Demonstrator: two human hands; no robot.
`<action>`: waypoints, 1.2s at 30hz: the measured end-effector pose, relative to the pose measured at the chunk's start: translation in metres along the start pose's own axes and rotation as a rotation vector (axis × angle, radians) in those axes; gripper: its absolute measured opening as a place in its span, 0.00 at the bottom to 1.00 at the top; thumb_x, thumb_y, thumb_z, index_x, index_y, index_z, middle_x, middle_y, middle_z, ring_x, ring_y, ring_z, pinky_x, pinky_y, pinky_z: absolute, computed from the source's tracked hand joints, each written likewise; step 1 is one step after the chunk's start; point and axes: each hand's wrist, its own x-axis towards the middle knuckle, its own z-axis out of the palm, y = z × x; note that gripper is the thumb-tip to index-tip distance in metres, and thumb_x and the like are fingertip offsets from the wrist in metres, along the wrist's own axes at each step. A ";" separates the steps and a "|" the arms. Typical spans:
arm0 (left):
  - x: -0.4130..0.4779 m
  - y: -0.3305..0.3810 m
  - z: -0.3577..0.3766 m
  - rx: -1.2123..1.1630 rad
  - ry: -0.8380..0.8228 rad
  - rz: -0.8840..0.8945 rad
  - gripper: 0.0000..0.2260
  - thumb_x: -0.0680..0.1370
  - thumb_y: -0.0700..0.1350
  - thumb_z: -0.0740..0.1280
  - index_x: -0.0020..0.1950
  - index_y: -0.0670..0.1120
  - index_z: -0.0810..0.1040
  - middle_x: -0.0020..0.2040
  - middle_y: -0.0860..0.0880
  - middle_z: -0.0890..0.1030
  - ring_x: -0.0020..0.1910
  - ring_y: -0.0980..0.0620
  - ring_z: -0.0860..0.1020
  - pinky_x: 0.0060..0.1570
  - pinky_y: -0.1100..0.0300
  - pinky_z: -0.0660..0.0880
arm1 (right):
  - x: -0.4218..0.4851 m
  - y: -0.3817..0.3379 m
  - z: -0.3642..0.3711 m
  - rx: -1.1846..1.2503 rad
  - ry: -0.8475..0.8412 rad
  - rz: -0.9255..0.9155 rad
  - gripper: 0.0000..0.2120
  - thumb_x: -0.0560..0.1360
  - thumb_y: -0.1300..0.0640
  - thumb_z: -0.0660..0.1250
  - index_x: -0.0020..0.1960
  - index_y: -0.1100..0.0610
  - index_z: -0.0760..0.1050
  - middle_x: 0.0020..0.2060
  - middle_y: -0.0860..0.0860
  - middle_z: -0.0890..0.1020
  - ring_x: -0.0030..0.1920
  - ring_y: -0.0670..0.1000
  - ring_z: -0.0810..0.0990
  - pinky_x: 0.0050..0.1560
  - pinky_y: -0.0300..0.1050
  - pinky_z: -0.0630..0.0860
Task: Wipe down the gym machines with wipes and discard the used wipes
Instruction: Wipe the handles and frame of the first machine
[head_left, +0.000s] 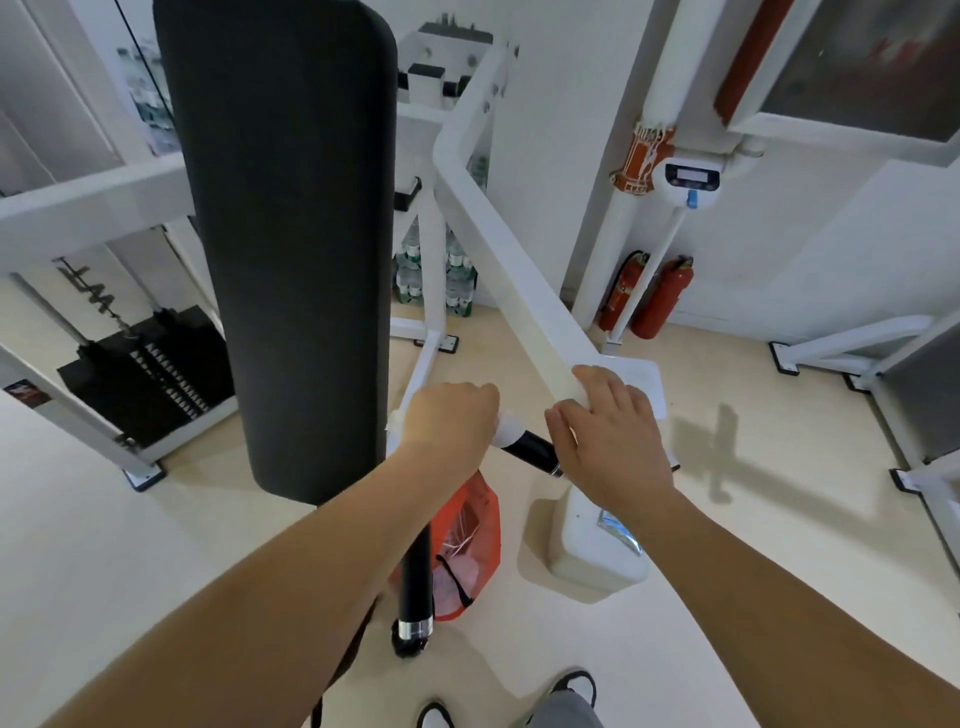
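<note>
**Left hand wrapping the wipe on the handle**

Your left hand (449, 421) is closed round a crumpled white wipe (506, 428) at the top of the short black handle grip (530, 449). The fingers curl under out of sight, and only the ends of the wipe poke out on either side. Your right hand (608, 436) lies over the lower end of the white metal machine arm (498, 249). Its fingertips are hidden, so you cannot tell whether it grips or only rests. Below, your forearm partly covers an orange plastic bag (467, 545), and a white wipes container (592, 540) stands on the floor beside it
</note>
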 end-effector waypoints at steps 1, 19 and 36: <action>0.009 -0.002 -0.004 -0.043 -0.091 0.009 0.11 0.77 0.38 0.67 0.58 0.45 0.76 0.43 0.49 0.73 0.41 0.47 0.75 0.40 0.53 0.72 | 0.001 -0.002 -0.001 -0.027 -0.015 -0.003 0.22 0.85 0.46 0.53 0.48 0.53 0.84 0.69 0.56 0.74 0.71 0.60 0.70 0.61 0.59 0.70; 0.020 -0.049 -0.004 -0.900 -0.493 -0.023 0.12 0.73 0.40 0.75 0.55 0.46 0.79 0.44 0.46 0.81 0.40 0.48 0.81 0.41 0.55 0.79 | 0.007 -0.008 -0.002 -0.070 -0.106 0.026 0.28 0.85 0.46 0.48 0.43 0.54 0.83 0.81 0.57 0.62 0.82 0.60 0.57 0.66 0.64 0.68; -0.020 -0.049 0.018 -0.663 -0.042 0.106 0.12 0.80 0.45 0.66 0.63 0.49 0.72 0.54 0.47 0.80 0.51 0.44 0.80 0.54 0.47 0.79 | 0.009 -0.010 -0.007 -0.049 -0.219 0.076 0.31 0.84 0.41 0.43 0.50 0.49 0.84 0.83 0.54 0.56 0.83 0.56 0.50 0.71 0.63 0.64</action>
